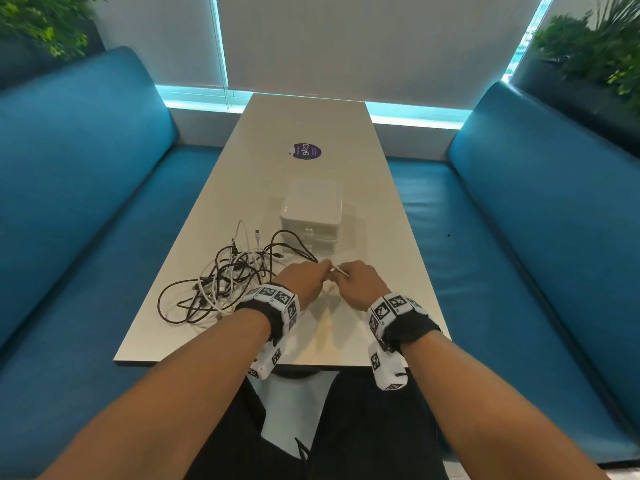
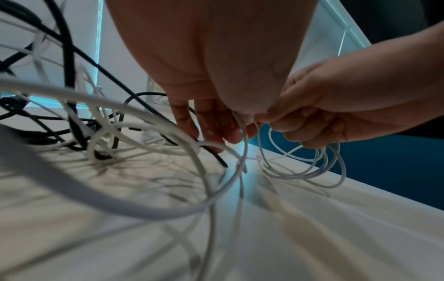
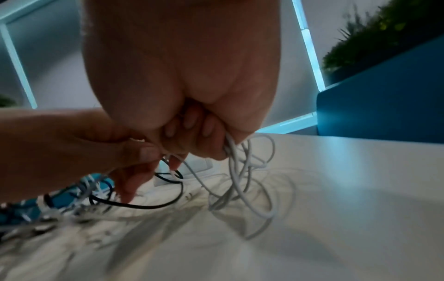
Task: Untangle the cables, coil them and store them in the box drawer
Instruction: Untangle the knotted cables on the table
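A tangle of black and white cables (image 1: 221, 275) lies on the left of the white table (image 1: 398, 265). Behind my hands stands the white box (image 1: 311, 206), its two drawers closed. My left hand (image 1: 322, 270) pinches a thin white cable (image 1: 338, 270) between thumb and finger, the other fingers pointing down at the tangle (image 2: 69, 76). My right hand (image 1: 343, 276) grips the same cable. Its fingers curl round several hanging loops (image 2: 310, 174), which reach the tabletop. In the right wrist view the loops (image 3: 240, 190) dangle from my right hand (image 3: 197, 136), and my left hand (image 3: 149, 157) pinches close beside it.
A round purple sticker (image 1: 304, 151) sits on the table beyond the box. Blue benches (image 1: 86, 202) (image 1: 536, 220) flank the table on both sides. Plants (image 1: 595, 46) stand behind the backrests. The table's front edge (image 1: 311, 366) runs just under my wrists.
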A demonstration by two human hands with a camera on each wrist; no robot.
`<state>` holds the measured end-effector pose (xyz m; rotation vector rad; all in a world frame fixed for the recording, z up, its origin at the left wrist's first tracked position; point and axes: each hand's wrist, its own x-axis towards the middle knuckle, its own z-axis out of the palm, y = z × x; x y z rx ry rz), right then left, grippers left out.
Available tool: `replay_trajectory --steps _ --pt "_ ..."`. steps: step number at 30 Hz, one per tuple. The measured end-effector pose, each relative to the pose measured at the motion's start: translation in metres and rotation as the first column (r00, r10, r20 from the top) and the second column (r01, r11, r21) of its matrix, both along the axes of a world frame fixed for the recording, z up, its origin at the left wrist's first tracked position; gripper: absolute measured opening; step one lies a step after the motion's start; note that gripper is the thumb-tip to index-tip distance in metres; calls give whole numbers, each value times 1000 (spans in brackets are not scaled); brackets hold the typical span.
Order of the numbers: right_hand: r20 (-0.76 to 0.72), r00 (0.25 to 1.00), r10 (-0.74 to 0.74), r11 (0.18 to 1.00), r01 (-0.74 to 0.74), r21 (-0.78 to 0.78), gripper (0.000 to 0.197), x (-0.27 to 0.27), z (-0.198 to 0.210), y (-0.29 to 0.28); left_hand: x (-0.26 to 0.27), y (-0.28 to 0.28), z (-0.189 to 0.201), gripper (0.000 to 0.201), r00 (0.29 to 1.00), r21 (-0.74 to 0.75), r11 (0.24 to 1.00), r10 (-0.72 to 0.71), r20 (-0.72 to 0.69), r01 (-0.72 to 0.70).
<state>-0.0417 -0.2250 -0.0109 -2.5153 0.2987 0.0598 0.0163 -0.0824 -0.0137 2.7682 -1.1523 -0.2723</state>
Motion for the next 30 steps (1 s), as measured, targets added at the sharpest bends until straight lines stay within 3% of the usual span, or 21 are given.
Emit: replay_trajectory --steps 3,6,9,11,17,20,23,26,30 --pt "-41 999 4 981 -11 -192 26 -2 -5 -6 0 6 -5 17 1000 45 999 11 13 -12" --pt "-29 996 -84 920 66 -385 25 -8 -6 -23 1 10 -1 21 1000 130 991 -4 16 2" --pt "-15 977 -212 932 197 -305 32 -13 -4 -39 5 13 5 26 1000 149 989 8 14 -10" --pt "36 978 -204 953 207 -223 33 -13 -6 -41 6 13 9 30 999 144 989 38 33 -42" --pt "167 983 -76 986 98 -131 38 -7 -4 -31 4 2 14 21 992 142 983 109 71 -118" --pt "218 976 8 1000 -6 -10 35 -3 -1 -19 0 -7 14 19 999 97 994 53 -3 -52" --pt "169 983 64 997 -72 41 36 3 1 -9 -3 -12 15 19 999 41 999 -7 -36 9" --pt "51 995 83 992 -88 96 27 4 5 -12 -3 -9 13 18 1000 -15 1000 20 -12 -20" --pt "-21 997 70 997 -71 -20 19 0 -4 -23 4 1 14 23 998 -35 997 61 -25 -62"
